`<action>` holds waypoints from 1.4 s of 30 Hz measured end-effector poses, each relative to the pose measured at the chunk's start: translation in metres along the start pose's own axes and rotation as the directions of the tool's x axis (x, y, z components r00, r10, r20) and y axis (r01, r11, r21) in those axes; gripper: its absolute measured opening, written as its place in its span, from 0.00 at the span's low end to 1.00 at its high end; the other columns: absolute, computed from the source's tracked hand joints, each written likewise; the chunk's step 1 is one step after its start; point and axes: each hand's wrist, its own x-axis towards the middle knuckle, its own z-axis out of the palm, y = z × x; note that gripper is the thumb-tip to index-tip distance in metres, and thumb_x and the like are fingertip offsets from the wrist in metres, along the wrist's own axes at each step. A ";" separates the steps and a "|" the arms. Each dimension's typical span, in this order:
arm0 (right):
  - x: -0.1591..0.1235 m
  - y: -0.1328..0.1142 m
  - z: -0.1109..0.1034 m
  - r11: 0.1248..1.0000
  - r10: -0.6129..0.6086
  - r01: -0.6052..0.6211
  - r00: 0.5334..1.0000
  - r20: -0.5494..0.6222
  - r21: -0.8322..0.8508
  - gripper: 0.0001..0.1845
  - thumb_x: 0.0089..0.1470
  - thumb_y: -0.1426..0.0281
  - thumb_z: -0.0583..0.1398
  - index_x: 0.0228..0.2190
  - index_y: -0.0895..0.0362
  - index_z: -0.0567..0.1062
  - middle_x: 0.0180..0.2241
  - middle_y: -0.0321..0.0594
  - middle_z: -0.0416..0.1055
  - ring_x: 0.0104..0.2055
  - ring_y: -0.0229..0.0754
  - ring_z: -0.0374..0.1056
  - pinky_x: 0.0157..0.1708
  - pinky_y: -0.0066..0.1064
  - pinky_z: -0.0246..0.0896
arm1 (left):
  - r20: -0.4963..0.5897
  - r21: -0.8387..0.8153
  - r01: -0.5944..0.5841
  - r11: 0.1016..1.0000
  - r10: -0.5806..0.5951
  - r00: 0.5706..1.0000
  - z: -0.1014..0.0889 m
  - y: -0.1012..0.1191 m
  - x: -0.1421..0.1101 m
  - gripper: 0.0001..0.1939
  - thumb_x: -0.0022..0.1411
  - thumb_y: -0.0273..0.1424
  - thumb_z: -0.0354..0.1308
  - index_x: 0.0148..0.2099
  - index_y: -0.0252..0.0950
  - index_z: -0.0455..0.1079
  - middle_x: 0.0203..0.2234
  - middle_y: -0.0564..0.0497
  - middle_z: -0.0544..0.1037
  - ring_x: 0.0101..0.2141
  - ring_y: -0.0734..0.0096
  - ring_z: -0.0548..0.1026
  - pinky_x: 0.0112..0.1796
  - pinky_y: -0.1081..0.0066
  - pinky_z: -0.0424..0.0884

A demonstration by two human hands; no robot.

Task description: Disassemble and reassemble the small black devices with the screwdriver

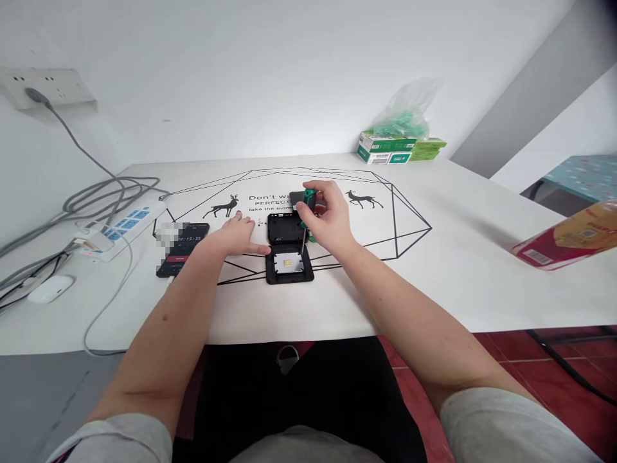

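Observation:
My right hand (330, 215) grips the green and black handle of a screwdriver (309, 204). The shaft points down at the right side of an opened black device case (290, 278), near a white panel (288, 263) with a yellowish square in its middle. A black shell part (282, 227) lies just behind it. Spread flat on the table, my left hand (236, 235) has its thumb at the case's left edge. Whether the screwdriver tip sits in a screw is too small to tell. Another dark part behind the screwdriver is partly covered by my right hand.
A phone (186, 252) showing a timer lies left, beside a power strip (128, 225) with grey cables. A white earbud case (51, 289) is at the far left. Green boxes (388, 148) under a plastic bag (409, 112) stand at the back. A red-and-yellow package (569, 238) is on the right.

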 end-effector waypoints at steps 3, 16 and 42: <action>-0.002 -0.002 0.001 1.000 -0.015 0.015 0.999 0.028 0.003 0.16 0.59 0.65 0.65 0.49 0.47 0.77 0.47 0.40 0.74 0.41 0.45 0.71 0.33 0.38 0.73 | 0.034 0.017 0.022 1.000 -0.023 0.999 0.001 0.004 -0.001 0.56 0.63 0.67 0.59 0.75 0.26 0.65 0.76 0.22 0.60 0.79 0.30 0.42 0.71 0.42 0.57; -0.002 -0.006 0.001 0.978 -0.016 -0.016 0.989 0.150 0.209 0.16 0.58 0.55 0.72 0.43 0.48 0.78 0.45 0.39 0.75 0.43 0.44 0.70 0.37 0.38 0.70 | 0.070 0.027 0.001 1.000 -0.003 0.998 -0.001 0.009 -0.002 0.51 0.67 0.64 0.56 0.72 0.23 0.67 0.74 0.21 0.61 0.80 0.31 0.41 0.69 0.45 0.62; 0.015 -0.001 -0.021 0.695 0.163 -0.433 0.872 0.462 0.574 0.17 0.58 0.51 0.73 0.37 0.50 0.82 0.42 0.37 0.75 0.42 0.40 0.70 0.40 0.33 0.73 | 0.105 -0.013 0.015 1.000 -0.013 0.994 0.003 0.003 0.004 0.61 0.63 0.71 0.54 0.77 0.22 0.61 0.79 0.25 0.54 0.80 0.32 0.36 0.71 0.47 0.58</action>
